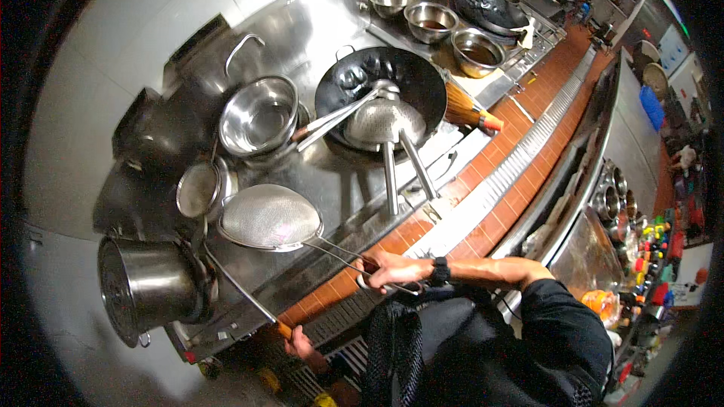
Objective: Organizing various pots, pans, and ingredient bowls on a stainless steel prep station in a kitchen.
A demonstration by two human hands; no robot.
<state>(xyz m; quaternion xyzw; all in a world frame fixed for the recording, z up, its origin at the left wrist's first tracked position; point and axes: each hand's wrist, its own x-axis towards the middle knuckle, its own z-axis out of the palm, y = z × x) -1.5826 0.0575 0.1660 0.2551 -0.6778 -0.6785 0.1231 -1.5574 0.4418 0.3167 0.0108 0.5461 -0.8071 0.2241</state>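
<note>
My right hand [390,271], with a black watch on its wrist, grips the wire handle of a large fine-mesh strainer [271,217], its domed mesh upward over the steel stove top. Lower left, my left hand [300,345] is closed on the wooden handle of a long metal-shafted utensil [240,288]. The shaft runs up towards a small round head [198,186]; whether this is a ladle or a strainer I cannot tell. A black wok [334,87] beyond holds a perforated metal strainer [384,118] with two tubular handles and a long-handled ladle [387,89].
A steel bowl [260,116] sits left of the wok, a tall steel pot [161,282] lower left. A bristle brush [466,107] lies at the wok's right. Bowls with dark liquid [478,55] stand behind. Red tiles [475,175] and a metal grating [509,164] run beside the stove.
</note>
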